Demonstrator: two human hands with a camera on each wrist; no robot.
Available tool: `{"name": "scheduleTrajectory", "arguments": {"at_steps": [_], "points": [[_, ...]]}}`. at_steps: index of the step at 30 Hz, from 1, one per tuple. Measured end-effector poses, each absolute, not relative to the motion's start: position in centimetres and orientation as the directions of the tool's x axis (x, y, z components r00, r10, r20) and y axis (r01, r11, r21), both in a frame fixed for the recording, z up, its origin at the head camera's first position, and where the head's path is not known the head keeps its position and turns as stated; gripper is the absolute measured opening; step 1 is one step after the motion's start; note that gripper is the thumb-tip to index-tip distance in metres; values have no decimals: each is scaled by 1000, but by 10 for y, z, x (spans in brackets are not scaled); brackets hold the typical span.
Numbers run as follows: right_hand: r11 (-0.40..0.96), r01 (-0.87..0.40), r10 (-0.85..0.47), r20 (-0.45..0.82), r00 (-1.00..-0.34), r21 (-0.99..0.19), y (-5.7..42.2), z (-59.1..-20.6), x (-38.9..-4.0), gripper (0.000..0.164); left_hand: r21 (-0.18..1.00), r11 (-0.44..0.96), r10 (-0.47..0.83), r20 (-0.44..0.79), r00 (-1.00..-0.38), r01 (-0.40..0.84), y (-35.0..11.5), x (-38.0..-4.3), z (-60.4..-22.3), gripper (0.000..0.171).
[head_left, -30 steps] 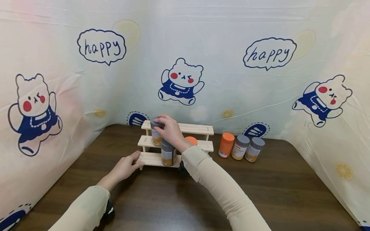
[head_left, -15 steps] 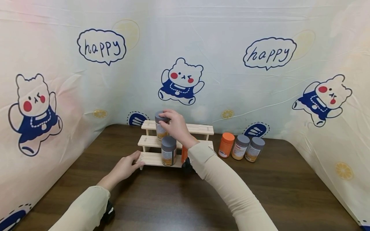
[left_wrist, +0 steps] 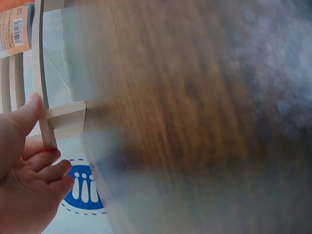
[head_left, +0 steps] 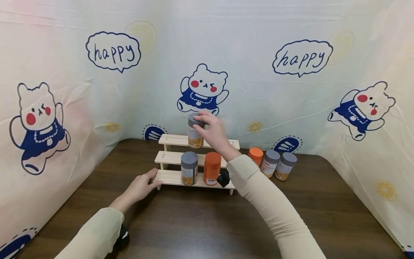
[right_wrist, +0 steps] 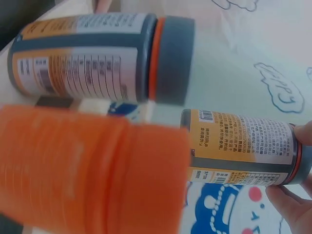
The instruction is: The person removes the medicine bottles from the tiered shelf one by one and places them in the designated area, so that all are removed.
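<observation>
Head view: my right hand [head_left: 214,133] grasps a grey-lidded jar [head_left: 195,136] by its lid, thumb and fingers pressed to it; the jar is upright, up by the top shelf [head_left: 174,139], its base overlapping that shelf's front edge from where I look, and I cannot tell whether it touches the wood; my left hand [head_left: 142,185] pinches the left end of the bottom shelf [head_left: 169,176] of the wooden rack [head_left: 169,157], thumb on the board's upper face and fingers bent about its end, as the left wrist view shows. On that bottom shelf stand a second grey-lidded jar [head_left: 189,169] and, to its right, an orange jar [head_left: 211,171], the two apart; on the dark table [head_left: 194,223], right of the rack, stand another orange jar [head_left: 255,154], partly behind my sleeve [head_left: 275,208], and two more jars with grey lids [head_left: 271,163] [head_left: 285,166], close in a row; the right wrist view shows the held jar's printed label, with the shelf's orange jar blurred in the foreground; behind it all hangs a pale cloth [head_left: 245,46] printed with bears.
</observation>
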State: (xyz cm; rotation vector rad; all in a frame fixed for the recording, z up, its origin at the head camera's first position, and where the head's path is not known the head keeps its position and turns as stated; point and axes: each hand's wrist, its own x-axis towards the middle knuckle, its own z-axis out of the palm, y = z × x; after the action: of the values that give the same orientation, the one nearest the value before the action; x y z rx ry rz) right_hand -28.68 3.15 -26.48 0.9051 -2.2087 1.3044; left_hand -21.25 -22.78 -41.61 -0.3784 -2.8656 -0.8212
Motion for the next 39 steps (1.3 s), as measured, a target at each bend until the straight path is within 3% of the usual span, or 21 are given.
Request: {"name": "scheduleTrajectory", "arguments": {"at_steps": [12,19,39], "points": [[308,-727,-236,691,-683,-613,82,-258,-281,26,509,816,204,190,-960,274,-226,-213,-416,62],[362,-723,-173,720,-672,-589,120,-263,-272,27,511,813,203,200,-959,279,-226,-213,-416,60],[498,-620,-74,683,-727,-606,190,-307,-255,29,511,819,199,174,-964,262,-226,-210,-413,60]]}}
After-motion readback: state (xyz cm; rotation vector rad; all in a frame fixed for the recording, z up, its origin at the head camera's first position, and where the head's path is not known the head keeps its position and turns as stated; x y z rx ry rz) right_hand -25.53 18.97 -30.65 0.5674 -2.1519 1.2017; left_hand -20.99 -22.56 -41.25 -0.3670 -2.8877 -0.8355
